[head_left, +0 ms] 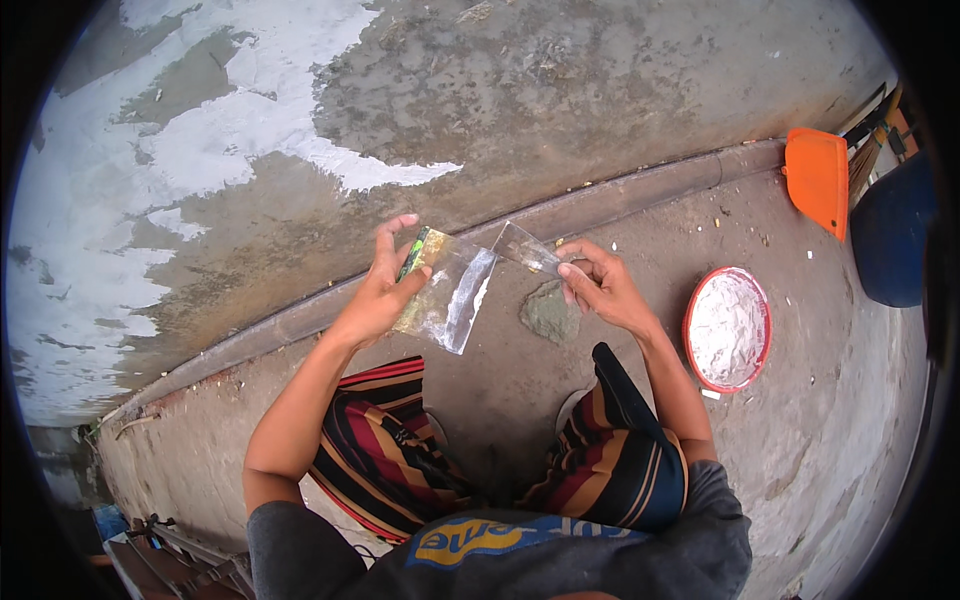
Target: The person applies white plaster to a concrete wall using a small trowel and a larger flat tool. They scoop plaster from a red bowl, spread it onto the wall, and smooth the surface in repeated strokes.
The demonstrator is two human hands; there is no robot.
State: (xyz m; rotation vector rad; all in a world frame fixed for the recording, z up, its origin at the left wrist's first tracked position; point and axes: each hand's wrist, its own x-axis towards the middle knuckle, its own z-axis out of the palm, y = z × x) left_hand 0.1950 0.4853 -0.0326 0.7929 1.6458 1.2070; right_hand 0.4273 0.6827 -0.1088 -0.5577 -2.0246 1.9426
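My left hand [378,290] grips a broad, flat, shiny rectangular scraper [436,300] by its green-and-yellow edge, thumb on top. White putty [470,290] lies in a strip along the scraper's right side. In my right hand [605,288], pinched between thumb and fingers, is a smaller putty knife [525,247] with a grey, partly smeared blade. The blade's far end meets or nearly meets the scraper's upper right corner; contact is hard to tell. Both tools are held up over the floor, in front of my knees.
A grey stone [550,312] lies on the floor beneath my right hand. To the right stands a red basin [688,330] of white putty. Farther off are an orange dustpan [818,180] and a blue barrel [890,235]. Ahead rises a partly white-coated wall [590,90] with a low ledge [640,205].
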